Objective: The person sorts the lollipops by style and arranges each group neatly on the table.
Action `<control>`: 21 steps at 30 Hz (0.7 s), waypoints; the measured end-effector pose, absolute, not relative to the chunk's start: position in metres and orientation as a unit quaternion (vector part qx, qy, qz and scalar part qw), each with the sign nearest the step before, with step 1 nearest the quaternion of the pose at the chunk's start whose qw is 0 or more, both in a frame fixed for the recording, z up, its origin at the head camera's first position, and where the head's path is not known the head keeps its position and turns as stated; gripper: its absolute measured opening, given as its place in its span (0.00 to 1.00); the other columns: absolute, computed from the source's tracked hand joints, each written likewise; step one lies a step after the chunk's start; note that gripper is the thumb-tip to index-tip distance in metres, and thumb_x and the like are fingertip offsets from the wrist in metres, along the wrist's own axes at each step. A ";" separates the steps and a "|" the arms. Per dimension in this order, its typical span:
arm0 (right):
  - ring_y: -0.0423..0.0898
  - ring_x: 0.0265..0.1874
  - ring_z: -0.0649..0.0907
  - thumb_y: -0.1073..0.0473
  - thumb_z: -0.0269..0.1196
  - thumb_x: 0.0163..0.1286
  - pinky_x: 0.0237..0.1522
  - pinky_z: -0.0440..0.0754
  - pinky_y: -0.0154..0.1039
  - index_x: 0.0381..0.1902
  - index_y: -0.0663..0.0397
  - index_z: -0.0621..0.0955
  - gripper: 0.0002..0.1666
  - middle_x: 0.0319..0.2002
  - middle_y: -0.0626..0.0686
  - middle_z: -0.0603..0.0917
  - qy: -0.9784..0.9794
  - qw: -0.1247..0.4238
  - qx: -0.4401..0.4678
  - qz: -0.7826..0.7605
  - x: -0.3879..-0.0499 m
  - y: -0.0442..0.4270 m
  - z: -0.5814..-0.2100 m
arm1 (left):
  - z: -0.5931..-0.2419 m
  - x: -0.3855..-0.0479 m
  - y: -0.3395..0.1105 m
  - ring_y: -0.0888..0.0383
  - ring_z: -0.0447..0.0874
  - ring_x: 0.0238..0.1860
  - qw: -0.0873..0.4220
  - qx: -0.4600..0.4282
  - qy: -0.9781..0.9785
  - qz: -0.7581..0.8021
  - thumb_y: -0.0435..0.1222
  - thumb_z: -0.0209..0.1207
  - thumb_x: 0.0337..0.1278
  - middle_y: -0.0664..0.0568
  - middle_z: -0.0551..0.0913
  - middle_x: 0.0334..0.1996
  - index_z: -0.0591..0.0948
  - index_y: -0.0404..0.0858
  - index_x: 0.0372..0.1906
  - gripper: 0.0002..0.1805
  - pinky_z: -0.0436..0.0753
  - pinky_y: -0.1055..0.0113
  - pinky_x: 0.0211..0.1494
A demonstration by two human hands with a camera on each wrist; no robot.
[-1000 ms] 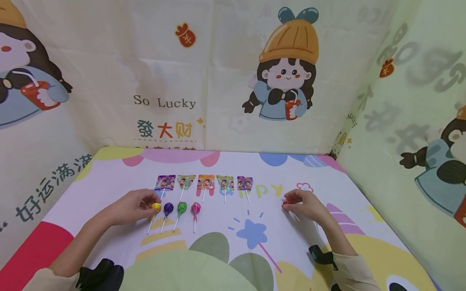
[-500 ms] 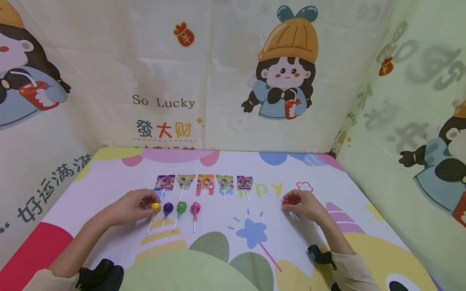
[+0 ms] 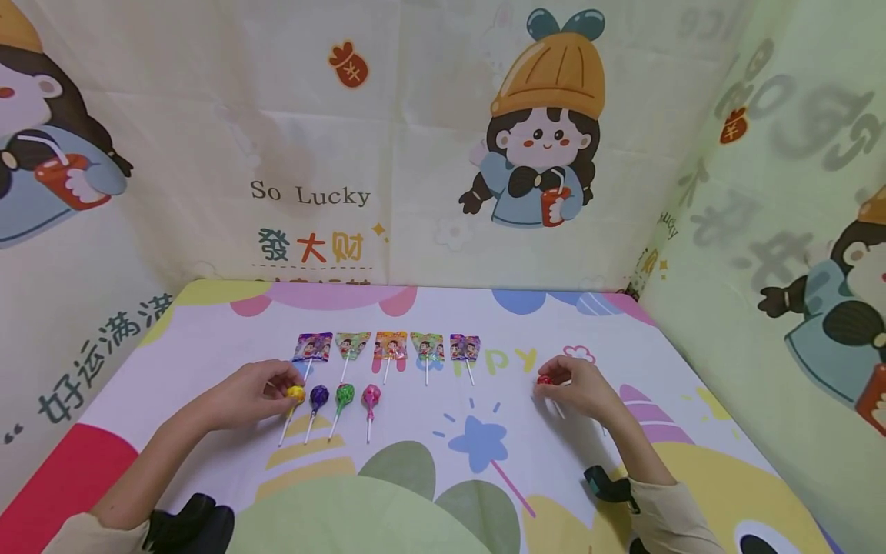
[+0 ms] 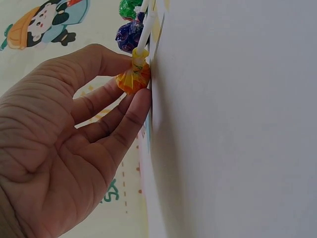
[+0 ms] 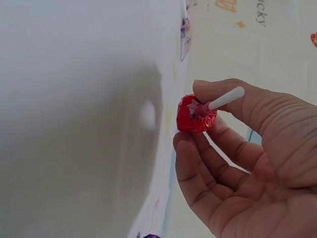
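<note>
My left hand (image 3: 256,392) pinches a yellow lollipop (image 3: 295,394) at the left end of the front row; its stick points toward me. In the left wrist view, thumb and fingers hold its orange-yellow wrapped head (image 4: 132,79) by the tabletop. Right of it lie a dark purple lollipop (image 3: 319,397), a green lollipop (image 3: 344,395) and a pink lollipop (image 3: 371,396). Over on the right, my right hand (image 3: 581,388) pinches a red lollipop (image 3: 544,380). The right wrist view shows its red wrapped head (image 5: 190,116) between thumb and fingers, the white stick (image 5: 227,98) slanting out.
Behind the front row lies a line of several flat-wrapped lollipops, from a purple packet (image 3: 314,347) through an orange packet (image 3: 391,346) to another purple packet (image 3: 464,348). A patterned cloth (image 3: 443,508) covers the table. Printed curtains (image 3: 429,154) stand at the back and sides.
My right hand has lifted and tilted slightly with the red lollipop. The left hand stays on the yellow lollipop, and the rows of lollipops have not moved.
</note>
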State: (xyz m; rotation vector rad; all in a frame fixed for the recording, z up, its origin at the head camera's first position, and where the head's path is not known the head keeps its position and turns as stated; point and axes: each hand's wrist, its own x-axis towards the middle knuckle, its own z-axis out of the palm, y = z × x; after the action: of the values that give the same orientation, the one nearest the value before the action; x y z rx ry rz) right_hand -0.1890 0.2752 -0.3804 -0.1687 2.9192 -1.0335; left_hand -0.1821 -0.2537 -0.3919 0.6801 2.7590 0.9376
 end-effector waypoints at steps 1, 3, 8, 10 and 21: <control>0.47 0.38 0.82 0.58 0.76 0.61 0.41 0.80 0.39 0.41 0.58 0.83 0.15 0.36 0.50 0.85 0.940 0.019 -0.058 -0.335 -0.189 0.275 -0.379 | -0.392 -0.182 -0.254 0.57 0.75 0.38 0.074 0.226 0.919 0.313 0.34 0.71 0.57 0.57 0.78 0.34 0.82 0.40 0.45 0.12 0.83 0.70 0.43; 0.47 0.38 0.83 0.59 0.76 0.61 0.41 0.81 0.39 0.42 0.59 0.83 0.16 0.36 0.51 0.85 0.938 0.016 -0.063 -0.341 -0.189 0.274 -0.378 | -0.391 -0.182 -0.254 0.57 0.75 0.38 0.072 0.226 0.919 0.315 0.34 0.71 0.57 0.57 0.79 0.34 0.82 0.40 0.44 0.12 0.83 0.70 0.43; 0.47 0.37 0.83 0.59 0.75 0.61 0.38 0.82 0.36 0.42 0.60 0.82 0.16 0.36 0.52 0.85 0.932 0.012 -0.065 -0.357 -0.188 0.271 -0.374 | -0.392 -0.182 -0.254 0.58 0.75 0.39 0.072 0.226 0.920 0.313 0.34 0.70 0.57 0.57 0.79 0.34 0.82 0.40 0.45 0.12 0.83 0.71 0.43; 0.47 0.36 0.83 0.60 0.76 0.61 0.36 0.83 0.35 0.41 0.60 0.82 0.16 0.35 0.52 0.85 0.930 0.011 -0.063 -0.363 -0.187 0.269 -0.372 | -0.392 -0.182 -0.254 0.57 0.75 0.39 0.074 0.226 0.919 0.314 0.35 0.71 0.57 0.57 0.79 0.34 0.82 0.40 0.45 0.13 0.83 0.70 0.43; 0.47 0.36 0.84 0.60 0.75 0.61 0.34 0.85 0.35 0.41 0.60 0.81 0.16 0.35 0.52 0.85 0.921 0.013 -0.070 -0.384 -0.182 0.257 -0.368 | -0.392 -0.182 -0.255 0.57 0.75 0.39 0.076 0.225 0.919 0.315 0.35 0.71 0.57 0.57 0.79 0.34 0.82 0.40 0.45 0.13 0.83 0.70 0.43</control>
State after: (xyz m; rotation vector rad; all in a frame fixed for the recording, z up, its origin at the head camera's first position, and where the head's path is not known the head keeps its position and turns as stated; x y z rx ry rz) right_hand -0.1815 0.2569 -0.3681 -0.2189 2.8678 -1.1960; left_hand -0.1818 -0.2546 -0.3924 0.6760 2.7553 0.9440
